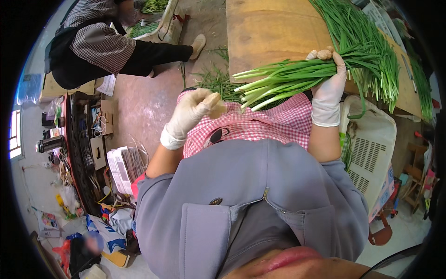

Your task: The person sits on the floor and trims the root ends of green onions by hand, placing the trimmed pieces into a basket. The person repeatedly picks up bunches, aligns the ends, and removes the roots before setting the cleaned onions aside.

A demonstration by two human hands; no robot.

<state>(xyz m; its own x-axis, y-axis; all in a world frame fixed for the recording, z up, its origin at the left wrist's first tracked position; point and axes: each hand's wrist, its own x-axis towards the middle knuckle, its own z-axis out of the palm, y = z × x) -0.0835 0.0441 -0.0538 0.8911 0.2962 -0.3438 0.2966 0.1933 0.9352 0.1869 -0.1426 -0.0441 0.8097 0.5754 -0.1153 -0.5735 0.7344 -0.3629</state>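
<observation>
My right hand (329, 82), in a white glove, grips a bunch of garlic chives (289, 76) around the leaves. Their pale stem ends point left over my lap, and the green tips trail right. My left hand (190, 111), gloved too, hovers above my left knee, apart from the bunch. Its fingers are curled and blurred, so whether anything thin is pinched there is unclear. Under both hands lies my pink checked apron (251, 127). A large heap of chives (366, 48) covers the right part of the wooden board (275, 31) before me.
Loose green trimmings (216, 78) litter the floor ahead. A white plastic basket (369, 153) stands by my right elbow. At upper left a seated person (101, 45) bends over a foam box (167, 26) of greens. Bundled paper (125, 167) sits at my left.
</observation>
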